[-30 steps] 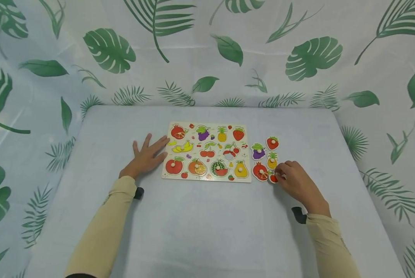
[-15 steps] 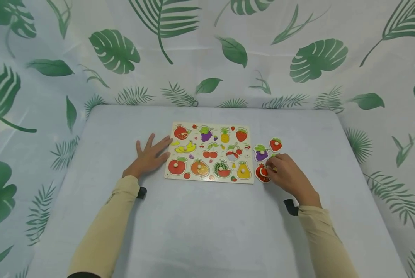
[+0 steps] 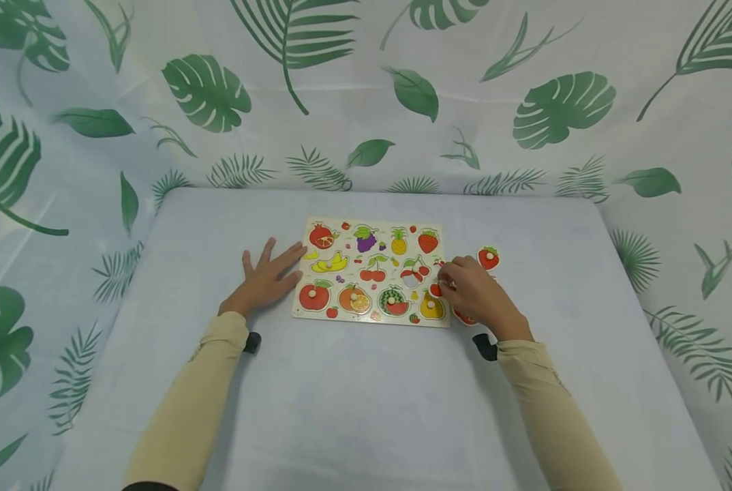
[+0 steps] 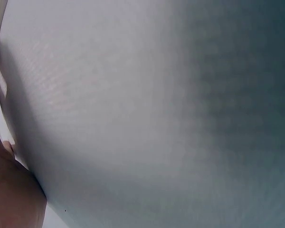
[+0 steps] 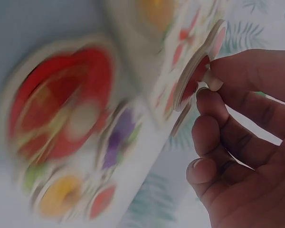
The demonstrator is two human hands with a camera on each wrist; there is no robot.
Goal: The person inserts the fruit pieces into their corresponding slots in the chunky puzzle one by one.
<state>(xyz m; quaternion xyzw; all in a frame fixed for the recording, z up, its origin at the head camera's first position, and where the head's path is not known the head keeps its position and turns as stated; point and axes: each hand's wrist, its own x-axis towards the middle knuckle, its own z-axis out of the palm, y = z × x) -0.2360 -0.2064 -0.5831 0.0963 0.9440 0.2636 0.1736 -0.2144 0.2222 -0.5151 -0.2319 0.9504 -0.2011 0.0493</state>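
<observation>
My right hand (image 3: 478,292) pinches a red cherry puzzle piece (image 3: 436,290) by its small wooden knob. In the right wrist view the piece (image 5: 195,78) is tipped on edge between thumb and fingertip. It is over the right side of the fruit puzzle board (image 3: 354,324), near the pear piece (image 3: 432,307). My left hand (image 3: 266,279) lies spread on the table, fingertips at the board's left edge. Only part of the left hand (image 4: 14,190) shows in the left wrist view.
Right of the board lie a strawberry piece (image 3: 489,258), a pomegranate piece (image 5: 61,104), a grape piece (image 5: 118,137) and a pineapple piece (image 5: 61,194). My right hand hides most of these in the head view. A leaf-patterned cloth (image 3: 341,82) hangs behind the table.
My right hand has lifted the cherry piece from the group at the right and carried it left to the board's right edge. The left hand stays at the board.
</observation>
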